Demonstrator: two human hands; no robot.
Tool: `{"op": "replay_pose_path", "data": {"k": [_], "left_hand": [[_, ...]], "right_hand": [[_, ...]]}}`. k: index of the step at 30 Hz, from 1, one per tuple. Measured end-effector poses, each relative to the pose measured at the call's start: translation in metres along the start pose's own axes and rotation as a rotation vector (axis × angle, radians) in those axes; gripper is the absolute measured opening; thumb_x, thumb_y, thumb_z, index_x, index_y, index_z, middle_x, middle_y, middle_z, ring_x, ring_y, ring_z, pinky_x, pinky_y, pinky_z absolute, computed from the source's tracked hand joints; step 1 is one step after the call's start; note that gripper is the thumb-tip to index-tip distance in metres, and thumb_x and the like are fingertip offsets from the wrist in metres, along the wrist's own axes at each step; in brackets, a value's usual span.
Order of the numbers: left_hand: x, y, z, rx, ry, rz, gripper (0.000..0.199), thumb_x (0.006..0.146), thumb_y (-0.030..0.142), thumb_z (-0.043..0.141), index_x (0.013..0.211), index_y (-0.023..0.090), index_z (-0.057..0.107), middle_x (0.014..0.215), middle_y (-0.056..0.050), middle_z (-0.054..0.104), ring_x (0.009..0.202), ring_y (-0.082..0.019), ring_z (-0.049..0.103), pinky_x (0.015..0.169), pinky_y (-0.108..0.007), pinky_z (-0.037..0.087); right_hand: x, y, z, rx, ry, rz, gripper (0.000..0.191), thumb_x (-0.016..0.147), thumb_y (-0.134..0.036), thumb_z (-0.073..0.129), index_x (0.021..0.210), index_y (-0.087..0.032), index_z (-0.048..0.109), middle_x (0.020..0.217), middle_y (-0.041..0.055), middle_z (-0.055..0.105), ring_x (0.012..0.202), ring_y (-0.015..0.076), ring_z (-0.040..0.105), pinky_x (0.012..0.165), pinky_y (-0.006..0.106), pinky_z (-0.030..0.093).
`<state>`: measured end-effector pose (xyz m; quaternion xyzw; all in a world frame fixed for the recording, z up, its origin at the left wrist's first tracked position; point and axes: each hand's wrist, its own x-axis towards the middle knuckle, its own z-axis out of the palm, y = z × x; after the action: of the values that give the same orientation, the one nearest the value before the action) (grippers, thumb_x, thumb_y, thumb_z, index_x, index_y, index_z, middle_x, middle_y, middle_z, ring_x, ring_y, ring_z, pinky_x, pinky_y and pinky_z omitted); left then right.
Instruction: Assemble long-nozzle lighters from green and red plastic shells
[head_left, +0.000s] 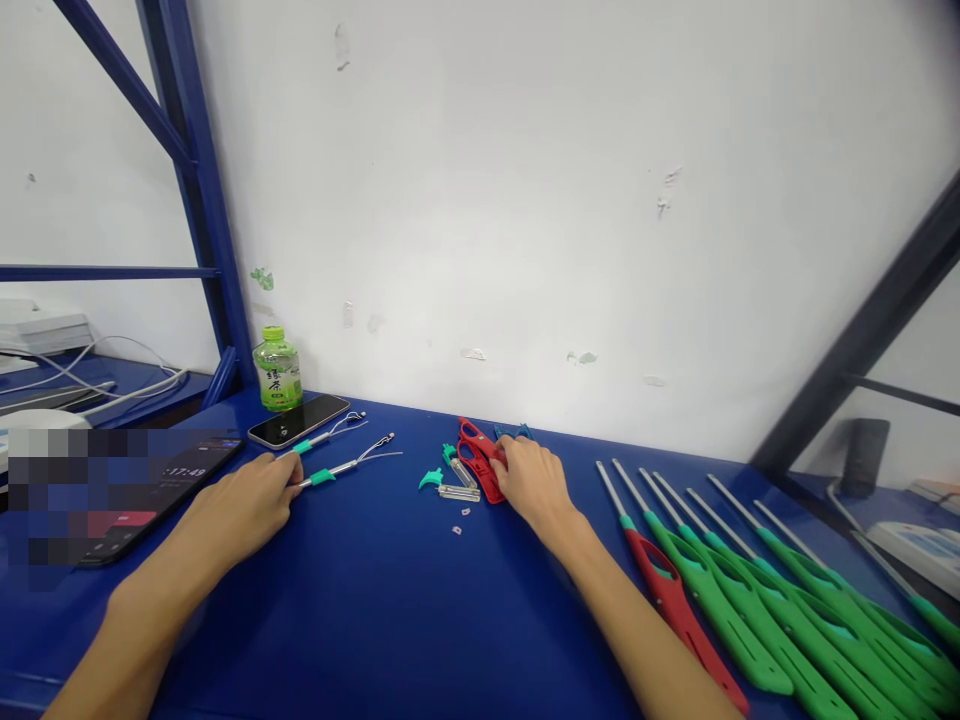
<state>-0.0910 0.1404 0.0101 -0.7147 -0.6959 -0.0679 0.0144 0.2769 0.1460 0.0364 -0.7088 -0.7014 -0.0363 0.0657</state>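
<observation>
My left hand (259, 500) is closed around the near end of a metal lighter tube (341, 469) with a green collar and loose wires at its far tip. A second lighter tube (322, 438) of the same make lies just beyond. Farther right, my right hand (532, 478) closes its fingers at the edge of a red lighter casing (480, 462), which lies in parts on the table. Beside it are clear fuel tanks (459, 493), a green trigger (431, 479) and two tiny pale pieces (457, 530). Blue parts (517, 432) show partly behind my right hand.
Several green lighters (750, 600) and a red lighter (679, 610) lie along the right side of the blue table (405, 620). At the back left stand a tea bottle (277, 372) and a phone (300, 420). A tablet-like screen (172, 495) lies left. The white wall (480, 200) borders the back.
</observation>
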Motion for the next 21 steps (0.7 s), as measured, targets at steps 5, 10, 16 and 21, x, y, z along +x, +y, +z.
{"op": "replay_pose_path", "data": {"k": [5, 10, 16, 21], "left_hand": [[0.0, 0.001, -0.001, -0.041, 0.013, 0.002, 0.031, 0.101, 0.037, 0.033, 0.096, 0.026, 0.061, 0.106, -0.016, 0.075, 0.094, -0.038, 0.076, 0.07, -0.045, 0.046], [-0.001, 0.001, -0.004, -0.071, 0.024, 0.005, 0.029, 0.098, 0.039, 0.036, 0.093, 0.026, 0.061, 0.103, -0.016, 0.074, 0.09, -0.038, 0.074, 0.07, -0.045, 0.046], [0.0, -0.001, -0.004, -0.078, 0.014, 0.024, 0.029, 0.098, 0.04, 0.035, 0.093, 0.027, 0.06, 0.102, -0.015, 0.074, 0.09, -0.038, 0.074, 0.072, -0.046, 0.046], [0.0, -0.001, -0.003, -0.071, 0.011, 0.025, 0.028, 0.098, 0.04, 0.035, 0.092, 0.027, 0.059, 0.102, -0.015, 0.074, 0.091, -0.038, 0.075, 0.072, -0.046, 0.047]], "right_hand": [[0.001, -0.001, 0.001, -0.012, -0.035, -0.011, 0.041, 0.108, -0.041, 0.075, 0.142, -0.02, 0.068, 0.142, 0.0113, 0.07, 0.119, 0.0279, 0.074, 0.1, 0.05, 0.065], [0.004, 0.0, -0.001, 0.029, -0.045, -0.005, 0.041, 0.107, -0.041, 0.075, 0.142, -0.02, 0.068, 0.142, 0.0115, 0.07, 0.119, 0.0281, 0.074, 0.1, 0.051, 0.065], [0.007, 0.01, -0.001, 0.198, 0.042, 0.057, 0.04, 0.108, -0.041, 0.074, 0.142, -0.021, 0.068, 0.143, 0.0113, 0.07, 0.12, 0.0278, 0.073, 0.1, 0.05, 0.064], [0.015, 0.022, -0.004, 0.434, 0.052, 0.018, 0.039, 0.108, -0.041, 0.074, 0.141, -0.021, 0.068, 0.143, 0.0111, 0.07, 0.12, 0.0275, 0.073, 0.1, 0.05, 0.064]]}}
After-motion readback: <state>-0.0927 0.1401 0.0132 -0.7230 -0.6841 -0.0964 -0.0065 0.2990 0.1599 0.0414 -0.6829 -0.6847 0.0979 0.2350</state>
